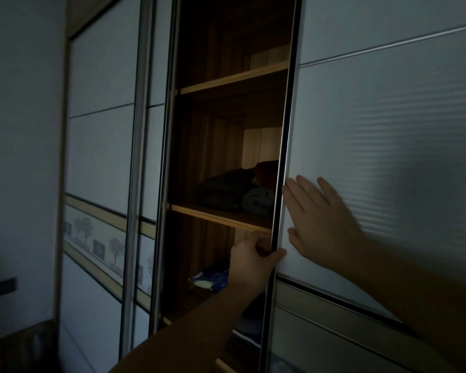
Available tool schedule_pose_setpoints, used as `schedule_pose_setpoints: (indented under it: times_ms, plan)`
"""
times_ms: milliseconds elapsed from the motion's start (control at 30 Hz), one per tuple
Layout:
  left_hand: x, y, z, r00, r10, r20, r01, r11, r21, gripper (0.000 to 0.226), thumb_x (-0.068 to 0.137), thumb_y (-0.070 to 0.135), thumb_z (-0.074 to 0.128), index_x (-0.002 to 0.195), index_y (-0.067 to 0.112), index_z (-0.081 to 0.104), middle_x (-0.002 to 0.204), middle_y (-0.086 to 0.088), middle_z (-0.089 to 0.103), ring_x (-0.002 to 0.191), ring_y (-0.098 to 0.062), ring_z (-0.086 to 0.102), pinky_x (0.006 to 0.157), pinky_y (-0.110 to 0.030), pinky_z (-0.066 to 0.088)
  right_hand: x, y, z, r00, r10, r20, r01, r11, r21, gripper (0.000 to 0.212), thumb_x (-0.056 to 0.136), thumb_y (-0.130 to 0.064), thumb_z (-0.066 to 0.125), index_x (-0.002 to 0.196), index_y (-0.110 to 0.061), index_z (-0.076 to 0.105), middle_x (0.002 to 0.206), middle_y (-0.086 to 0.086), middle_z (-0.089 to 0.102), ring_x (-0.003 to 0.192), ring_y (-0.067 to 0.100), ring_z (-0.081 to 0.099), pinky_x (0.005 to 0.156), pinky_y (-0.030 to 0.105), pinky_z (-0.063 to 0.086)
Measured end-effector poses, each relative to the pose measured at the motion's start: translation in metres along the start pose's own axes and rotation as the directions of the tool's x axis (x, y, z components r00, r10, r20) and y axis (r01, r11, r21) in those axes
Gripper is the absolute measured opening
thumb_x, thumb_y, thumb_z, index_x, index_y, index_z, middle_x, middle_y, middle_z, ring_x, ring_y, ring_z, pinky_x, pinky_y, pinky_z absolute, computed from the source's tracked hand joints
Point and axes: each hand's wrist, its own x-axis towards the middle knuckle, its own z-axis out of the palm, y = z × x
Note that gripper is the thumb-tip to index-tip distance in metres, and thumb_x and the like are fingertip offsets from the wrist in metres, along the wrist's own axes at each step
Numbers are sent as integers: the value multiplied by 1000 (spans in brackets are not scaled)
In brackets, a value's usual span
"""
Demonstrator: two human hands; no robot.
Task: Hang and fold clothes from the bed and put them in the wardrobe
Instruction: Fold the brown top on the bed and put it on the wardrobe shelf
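Dim wardrobe (226,117): left hand (249,261) grips door (388,157) edge; right hand (323,219) flat on panel, 3 o'clock; folded clothes (237,192) shelved.

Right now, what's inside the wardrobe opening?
On the middle shelf: dark folded clothes, a rolled blue-grey piece, something dark red behind. Below, a blue-and-white item. The top shelf looks bare. The sliding door hides everything further right.
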Motion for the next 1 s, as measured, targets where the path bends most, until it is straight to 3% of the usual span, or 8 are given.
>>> schedule_pose_setpoints:
  times_ms: [100,200,333,533,667,800,933,1000]
  plan:
    - [7,-10,-12,1000,-17,-16,17,1000,15,21,76,22,79,85,26,60,83,15,63,78,4,59,66,-5,45,12,-12,6,1000,0,3,0,1000,16,82,65,-37,77,132,3,52,137,23,52,128,38,49,106,57,35]
    - [18,-23,-25,998,-36,-54,39,998,57,20,76,26,79,90,19,65,86,10,67,80,0,61,71,-15,50,27,-27,15,1000,-4,1,4,1000,27,83,65,-39,76,133,2,52,137,23,52,128,37,48,107,56,34]
    - [32,-39,-47,994,-51,-95,63,990,124,16,77,29,78,85,23,65,79,16,63,75,4,59,63,-6,43,51,-47,29,1000,-10,4,10,999,47,85,64,-39,77,133,3,51,138,23,51,129,38,47,108,57,34]
    - [54,-67,-82,977,-85,-194,103,991,87,15,77,25,78,84,25,64,77,16,63,70,9,58,58,-5,44,88,-86,53,997,-64,37,62,996,59,88,64,-39,78,136,2,49,141,23,47,132,38,44,111,55,28]
    - [69,-88,-105,957,-90,-275,105,994,38,19,79,23,77,92,27,62,83,14,64,76,8,59,61,-3,44,112,-112,68,995,-60,80,61,998,-18,84,75,-42,68,143,-2,38,150,19,36,141,35,31,117,51,10]
    - [83,-111,-124,938,-51,-344,88,992,92,17,83,21,72,94,30,62,89,15,63,80,7,59,70,-8,46,137,-135,83,990,-125,61,129,990,-63,81,93,-44,46,152,-5,7,160,17,4,148,32,4,113,47,-14]
    - [90,-136,-145,938,97,-332,8,953,302,29,91,19,63,120,17,64,111,6,59,95,-2,55,85,-6,44,154,-155,95,989,-89,121,95,994,-44,85,79,-46,64,146,-4,34,154,17,31,144,34,24,115,48,-5]
    - [89,-146,-153,947,182,-264,-70,920,385,31,95,20,56,126,17,61,120,3,60,106,-5,56,96,-19,47,157,-166,104,981,-123,147,128,991,-26,84,78,-47,64,144,-4,38,152,17,34,143,34,26,115,48,-4]
